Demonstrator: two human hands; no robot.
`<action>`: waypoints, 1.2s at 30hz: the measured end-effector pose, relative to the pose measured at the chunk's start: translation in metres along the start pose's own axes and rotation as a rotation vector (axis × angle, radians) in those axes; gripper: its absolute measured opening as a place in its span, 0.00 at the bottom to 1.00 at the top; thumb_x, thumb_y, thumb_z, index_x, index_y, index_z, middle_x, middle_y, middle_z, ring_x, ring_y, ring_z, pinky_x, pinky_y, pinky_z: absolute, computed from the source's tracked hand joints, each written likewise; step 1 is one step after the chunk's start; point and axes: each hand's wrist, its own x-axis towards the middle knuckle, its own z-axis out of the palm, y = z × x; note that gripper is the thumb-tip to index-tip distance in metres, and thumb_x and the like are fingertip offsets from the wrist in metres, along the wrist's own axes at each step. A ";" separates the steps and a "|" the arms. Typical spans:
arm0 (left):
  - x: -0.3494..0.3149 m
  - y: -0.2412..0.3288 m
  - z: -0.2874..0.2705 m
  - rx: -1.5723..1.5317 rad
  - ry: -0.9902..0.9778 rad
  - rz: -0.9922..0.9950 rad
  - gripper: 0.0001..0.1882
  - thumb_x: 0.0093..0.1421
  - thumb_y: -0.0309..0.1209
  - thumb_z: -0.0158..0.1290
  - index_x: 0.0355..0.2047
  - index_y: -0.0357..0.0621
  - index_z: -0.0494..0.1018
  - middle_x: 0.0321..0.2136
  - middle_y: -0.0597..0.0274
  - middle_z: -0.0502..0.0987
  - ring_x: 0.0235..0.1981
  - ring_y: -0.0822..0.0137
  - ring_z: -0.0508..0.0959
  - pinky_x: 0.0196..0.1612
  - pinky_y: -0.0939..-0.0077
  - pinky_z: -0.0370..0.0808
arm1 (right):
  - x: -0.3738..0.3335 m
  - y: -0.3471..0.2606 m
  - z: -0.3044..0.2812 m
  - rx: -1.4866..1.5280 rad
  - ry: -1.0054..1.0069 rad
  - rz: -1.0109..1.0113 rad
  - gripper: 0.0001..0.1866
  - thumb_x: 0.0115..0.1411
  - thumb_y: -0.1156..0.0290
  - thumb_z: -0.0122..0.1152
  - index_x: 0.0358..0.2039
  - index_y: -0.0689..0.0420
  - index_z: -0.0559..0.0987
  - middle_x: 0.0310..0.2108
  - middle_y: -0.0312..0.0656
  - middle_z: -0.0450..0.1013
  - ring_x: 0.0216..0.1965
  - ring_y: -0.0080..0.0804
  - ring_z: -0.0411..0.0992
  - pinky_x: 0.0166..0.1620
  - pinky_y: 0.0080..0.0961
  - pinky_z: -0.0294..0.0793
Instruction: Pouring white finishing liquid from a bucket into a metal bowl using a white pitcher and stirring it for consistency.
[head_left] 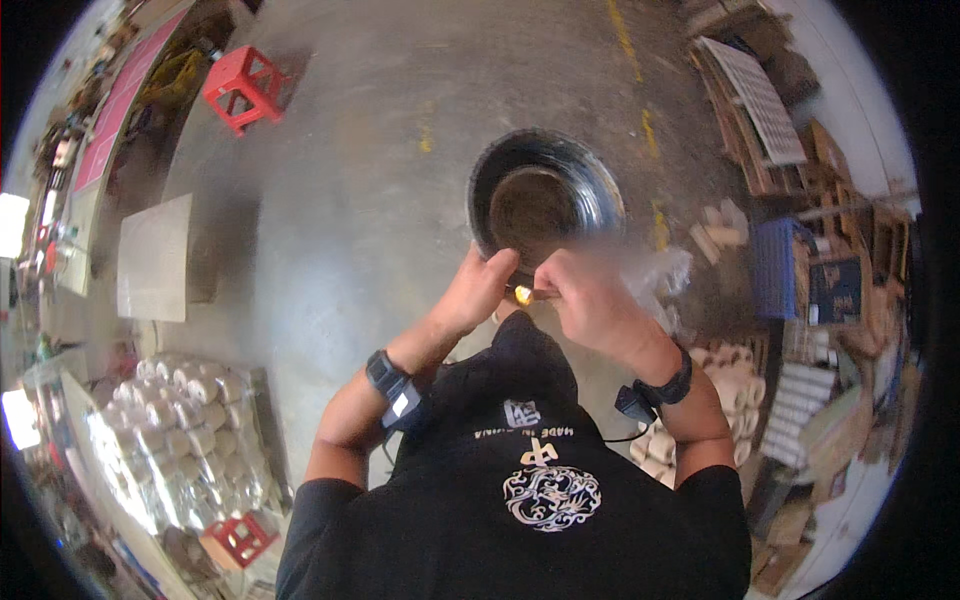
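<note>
A round black basin [535,205] with a dull brownish bottom is just beyond my hands, its inner wall catching the light. My left hand [474,292] is closed close to the basin's near edge, thumb on top; whether it grips the rim is unclear. Beside it, my right hand [592,302] is closed in a pinch, with a short dark strip showing at its fingers. Between the two hands shows a small shiny yellow piece [523,294], too small to name. Part of the right hand is hazy from a blur.
Far left stands a red plastic stool [243,88], with a pale board [155,258] nearer. Plastic-wrapped white rolls [190,430] are stacked at lower left, near another red stool [240,541]. On the right are a blue crate [782,268], crumpled clear plastic [665,275] and more rolls [735,385].
</note>
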 end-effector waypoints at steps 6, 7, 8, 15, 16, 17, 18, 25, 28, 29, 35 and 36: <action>0.076 0.036 -0.016 -0.022 -0.063 -0.148 0.13 0.61 0.31 0.39 0.28 0.33 0.69 0.28 0.57 0.73 0.32 0.67 0.75 0.36 0.68 0.78 | 0.069 0.061 -0.024 0.223 -0.122 0.036 0.06 0.56 0.75 0.57 0.32 0.62 0.70 0.29 0.49 0.71 0.32 0.49 0.73 0.34 0.39 0.70; 0.086 0.043 -0.018 -0.054 -0.095 -0.240 0.13 0.61 0.31 0.39 0.28 0.34 0.69 0.29 0.56 0.73 0.32 0.64 0.76 0.37 0.65 0.79 | 0.079 0.068 -0.029 0.287 -0.140 0.050 0.06 0.57 0.75 0.57 0.32 0.61 0.70 0.29 0.49 0.71 0.32 0.49 0.73 0.34 0.38 0.70; 0.100 0.044 -0.022 -0.095 -0.086 -0.277 0.14 0.62 0.31 0.38 0.30 0.34 0.70 0.29 0.55 0.74 0.32 0.61 0.77 0.38 0.62 0.80 | 0.092 0.075 -0.034 0.328 -0.161 0.079 0.06 0.59 0.73 0.55 0.32 0.62 0.70 0.29 0.50 0.71 0.33 0.49 0.73 0.35 0.37 0.70; 0.177 0.066 -0.044 0.007 -0.222 -0.342 0.17 0.64 0.36 0.38 0.38 0.36 0.71 0.37 0.52 0.75 0.39 0.62 0.78 0.45 0.64 0.78 | 0.154 0.125 -0.045 0.506 -0.272 0.250 0.10 0.64 0.68 0.49 0.33 0.64 0.69 0.27 0.51 0.71 0.32 0.49 0.72 0.36 0.34 0.69; 0.188 0.064 -0.043 -0.140 -0.160 -0.308 0.19 0.66 0.40 0.37 0.45 0.37 0.68 0.42 0.51 0.73 0.44 0.64 0.76 0.48 0.65 0.75 | 0.167 0.128 -0.047 0.571 -0.197 0.277 0.11 0.64 0.67 0.49 0.34 0.64 0.69 0.27 0.50 0.71 0.31 0.47 0.72 0.36 0.33 0.69; 0.197 0.063 -0.044 -0.287 -0.101 -0.274 0.23 0.67 0.44 0.36 0.52 0.38 0.64 0.47 0.51 0.71 0.49 0.65 0.74 0.52 0.65 0.73 | 0.179 0.130 -0.048 0.632 -0.118 0.304 0.12 0.64 0.67 0.49 0.35 0.64 0.69 0.27 0.50 0.71 0.31 0.46 0.72 0.36 0.33 0.69; 0.202 0.074 -0.051 -0.267 -0.140 -0.210 0.39 0.63 0.54 0.43 0.63 0.41 0.46 0.57 0.50 0.60 0.58 0.63 0.64 0.59 0.65 0.64 | 0.190 0.135 -0.049 0.624 -0.098 0.320 0.12 0.64 0.67 0.49 0.35 0.64 0.69 0.27 0.50 0.71 0.31 0.46 0.72 0.36 0.33 0.69; 0.258 0.107 -0.098 -0.159 -0.341 0.169 0.63 0.44 0.51 0.67 0.64 0.39 0.32 0.59 0.50 0.53 0.62 0.59 0.54 0.63 0.65 0.55 | 0.292 0.150 -0.047 0.456 -0.019 0.235 0.11 0.65 0.66 0.48 0.35 0.63 0.68 0.27 0.49 0.69 0.29 0.45 0.69 0.35 0.32 0.68; 0.286 0.125 -0.128 -0.043 -0.411 0.192 0.58 0.48 0.39 0.65 0.64 0.39 0.34 0.57 0.52 0.56 0.60 0.62 0.56 0.60 0.70 0.58 | 0.324 0.155 -0.051 0.459 -0.021 0.235 0.11 0.65 0.66 0.48 0.33 0.63 0.69 0.26 0.48 0.70 0.29 0.44 0.69 0.34 0.31 0.68; 0.297 0.131 -0.138 0.051 -0.462 0.201 0.55 0.49 0.35 0.63 0.64 0.39 0.34 0.56 0.53 0.56 0.60 0.62 0.57 0.60 0.71 0.59 | 0.338 0.155 -0.053 0.490 -0.037 0.249 0.11 0.65 0.67 0.48 0.33 0.63 0.68 0.26 0.48 0.70 0.29 0.43 0.69 0.34 0.31 0.68; 0.331 0.146 -0.180 -0.311 -0.456 -0.064 0.49 0.44 0.23 0.50 0.66 0.40 0.37 0.60 0.55 0.56 0.61 0.64 0.56 0.61 0.69 0.56 | 0.412 0.180 -0.086 0.947 0.201 0.442 0.09 0.68 0.64 0.44 0.36 0.56 0.68 0.24 0.30 0.63 0.22 0.14 0.55 0.25 0.13 0.55; 0.336 0.140 -0.186 -0.342 -0.428 -0.092 0.49 0.44 0.23 0.50 0.66 0.42 0.37 0.61 0.55 0.55 0.61 0.64 0.56 0.62 0.69 0.55 | 0.422 0.189 -0.097 0.928 0.238 0.473 0.08 0.67 0.66 0.45 0.36 0.56 0.68 0.25 0.31 0.64 0.22 0.14 0.57 0.26 0.13 0.58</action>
